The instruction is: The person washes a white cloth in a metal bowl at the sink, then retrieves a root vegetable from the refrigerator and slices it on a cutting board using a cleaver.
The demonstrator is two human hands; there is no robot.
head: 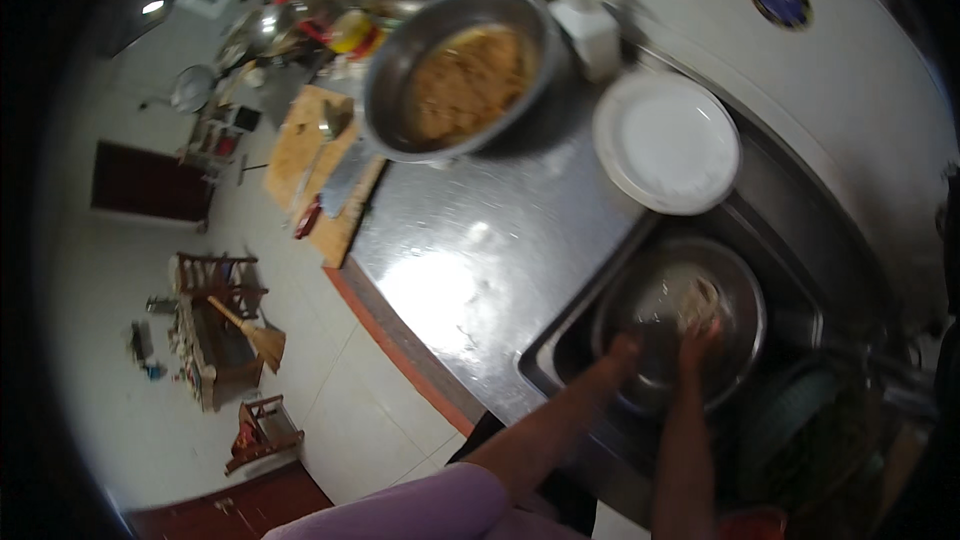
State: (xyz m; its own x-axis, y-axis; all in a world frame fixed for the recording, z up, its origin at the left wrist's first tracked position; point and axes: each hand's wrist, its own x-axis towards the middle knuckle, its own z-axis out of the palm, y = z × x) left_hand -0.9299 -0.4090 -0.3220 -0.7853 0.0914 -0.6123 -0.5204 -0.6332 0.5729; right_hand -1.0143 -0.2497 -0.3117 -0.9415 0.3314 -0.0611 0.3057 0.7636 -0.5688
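Observation:
A round stainless steel bowl (739, 367) with some water in it stands in the sink in front of me. My right hand (701, 341) reaches inside, its fingers on a pale, soft clump (699, 298) whose kind I cannot make out. At the bowl's near left side is my left hand (624, 354), blurred, with its fingers mostly hidden. Whether it grips the rim or only touches it does not show.
Beyond the sink sits a white plate (667, 142). A large metal basin (390, 90) holds brownish food (472, 82) in liquid. Beside it are a white pump bottle (589, 30) and a wooden cutting board (296, 154) bearing a cleaver (349, 180) and a ladle (326, 124). The metal counter (480, 262) ends at the left.

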